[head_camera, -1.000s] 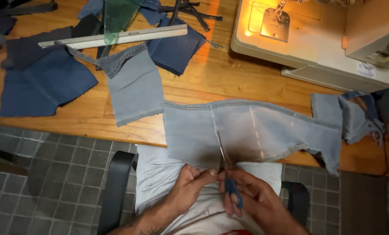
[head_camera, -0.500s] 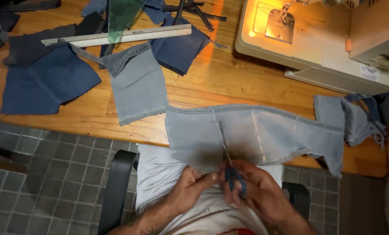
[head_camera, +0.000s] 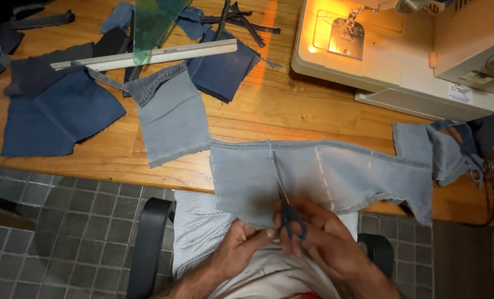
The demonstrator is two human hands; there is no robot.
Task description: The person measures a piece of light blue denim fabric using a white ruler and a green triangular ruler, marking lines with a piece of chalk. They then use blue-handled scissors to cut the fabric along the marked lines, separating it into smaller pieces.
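Note:
A long strip of light blue denim [head_camera: 335, 177] hangs over the near edge of the wooden table [head_camera: 280, 111]. My right hand [head_camera: 324, 243] grips blue-handled scissors [head_camera: 284, 207], whose blades lie upright across the strip near its left third, tips close to the top seam. My left hand [head_camera: 241, 249] pinches the denim's lower edge just left of the scissors. Both hands sit below the table edge, over my lap.
A cut light denim piece [head_camera: 172, 119] lies to the left. Dark blue fabric pieces [head_camera: 59, 113] and a long ruler [head_camera: 147, 54] lie at the back left. A white sewing machine [head_camera: 402, 50] with its lamp on stands at the back right. A black chair arm [head_camera: 150, 243] is beside my lap.
The scissor blades have closed along the cut line and my hands have drawn closer together at the denim's lower edge. The view has shifted slightly.

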